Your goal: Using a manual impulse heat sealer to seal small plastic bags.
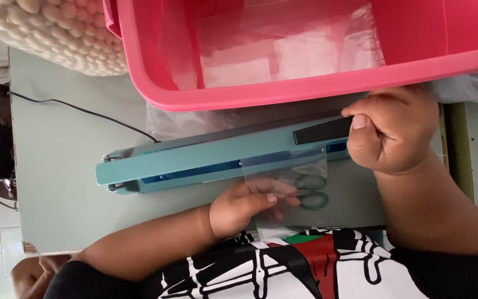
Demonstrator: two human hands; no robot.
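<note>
**Bag in sealer, arm pressed down**

Heat sealer [206,158] lies across mid worktop [56,182], cord off its left end. Left hand [244,207], grip pinched on clear plastic bag [283,182] at near edge, bag mouth under the arm. Bag likely light, limp, slippery: hold flat by edges. Right hand [394,130], grip clamped on black handle [322,132]. Pink tub [305,88] at far edge.

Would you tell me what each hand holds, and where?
Left hand pinches the clear plastic bag near its lower edge; right hand grips the sealer's black handle.
</note>
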